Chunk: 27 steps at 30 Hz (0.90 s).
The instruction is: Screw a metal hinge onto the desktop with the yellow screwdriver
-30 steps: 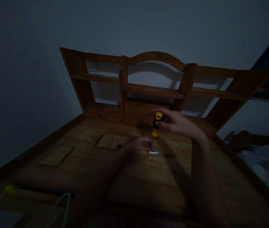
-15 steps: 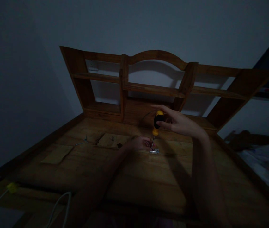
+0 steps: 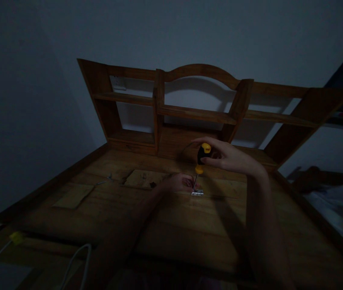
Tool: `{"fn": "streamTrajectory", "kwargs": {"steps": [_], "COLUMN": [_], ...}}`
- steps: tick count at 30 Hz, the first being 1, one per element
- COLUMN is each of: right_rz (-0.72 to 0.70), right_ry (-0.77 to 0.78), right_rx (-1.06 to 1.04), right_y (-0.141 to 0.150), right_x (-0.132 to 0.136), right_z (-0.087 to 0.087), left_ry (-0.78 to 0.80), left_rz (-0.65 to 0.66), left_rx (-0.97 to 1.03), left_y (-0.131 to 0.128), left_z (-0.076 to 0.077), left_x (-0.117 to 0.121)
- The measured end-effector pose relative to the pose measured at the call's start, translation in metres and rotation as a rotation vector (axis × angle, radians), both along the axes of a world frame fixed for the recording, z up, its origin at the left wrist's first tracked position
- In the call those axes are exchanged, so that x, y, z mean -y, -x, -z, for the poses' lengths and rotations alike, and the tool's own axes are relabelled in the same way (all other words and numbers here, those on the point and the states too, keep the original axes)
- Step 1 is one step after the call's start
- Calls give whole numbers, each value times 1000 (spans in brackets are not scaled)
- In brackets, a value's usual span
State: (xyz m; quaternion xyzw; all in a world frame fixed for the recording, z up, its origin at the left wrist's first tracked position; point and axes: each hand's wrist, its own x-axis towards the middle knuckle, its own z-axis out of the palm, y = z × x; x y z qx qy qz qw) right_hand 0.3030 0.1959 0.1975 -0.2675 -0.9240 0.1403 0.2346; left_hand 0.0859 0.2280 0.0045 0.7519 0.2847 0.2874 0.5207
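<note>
My right hand (image 3: 226, 156) is closed round the yellow and black handle of a screwdriver (image 3: 201, 157), which stands nearly upright. Its tip rests on a small metal hinge (image 3: 197, 193) lying on the wooden desk top (image 3: 171, 217). Just left of the shaft, my left hand (image 3: 181, 182) lies with its fingers curled, pinching near the tip. What its fingers hold is too small to make out in the dim light.
A wooden shelf unit (image 3: 201, 108) rises at the back of the desk against a pale wall. Two lighter rectangular patches (image 3: 73, 196) and some small metal parts (image 3: 108, 177) lie at the left. White cables (image 3: 74, 257) run along the near left edge. Bedding (image 3: 337, 213) lies at the right.
My right hand's fingers have shifted on the screwdriver handle, spreading and closing again as it turns. The left hand and the hinge have stayed in place.
</note>
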Motion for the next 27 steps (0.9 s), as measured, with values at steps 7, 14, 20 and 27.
{"fn": "streamTrajectory", "kwargs": {"steps": [7,14,20,27], "right_rz": [86,87,64,88], "right_ry": [-28,-71,44,-30], "right_rx": [14,-17,5,-22], "right_y": [2,5,0,5], "right_x": [5,4,5,5], "right_z": [-2,0,-2,-2], "left_ry": [1,21,23,9], "left_rz": [-7,-9,-2,-9], "left_rx": [6,-4,10,3], "left_y": [0,-1,0,0], "left_z": [2,-3,1,-3], "left_x": [0,1,1,3]}}
